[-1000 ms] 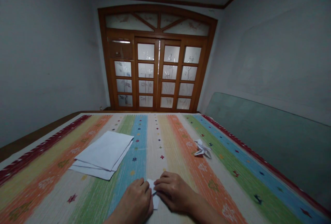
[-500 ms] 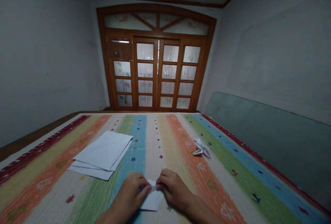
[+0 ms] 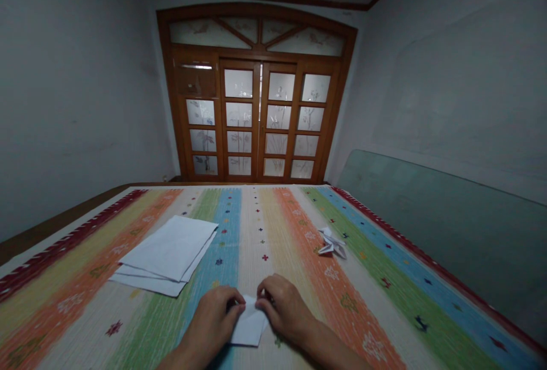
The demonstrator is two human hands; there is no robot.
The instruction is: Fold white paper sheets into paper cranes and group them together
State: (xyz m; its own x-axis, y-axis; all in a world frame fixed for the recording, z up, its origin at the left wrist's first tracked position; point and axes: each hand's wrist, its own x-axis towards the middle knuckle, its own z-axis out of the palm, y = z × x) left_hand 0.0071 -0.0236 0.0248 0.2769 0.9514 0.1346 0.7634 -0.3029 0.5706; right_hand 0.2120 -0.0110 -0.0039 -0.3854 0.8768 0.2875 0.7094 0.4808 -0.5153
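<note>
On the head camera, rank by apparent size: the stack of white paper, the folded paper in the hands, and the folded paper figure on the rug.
1. Stack of white paper
2 and 3, unsure: held folded paper and folded paper figure. The held paper looks somewhat larger, but it is nearer the camera.

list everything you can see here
striped rug: 1, multicoloured, under the papers and hands
paper stack: 1, white, on the rug, left of the hands
paper figure: 1, white, on the rug, right of the hands
folded paper: 1, white, between the hands
double door: 1, brown wood with frosted panes, far wall
glass panel: 1, pale green, along the right wall
left hand: 1, bare, on the folded paper's left side
right hand: 1, bare, on its right side
</note>
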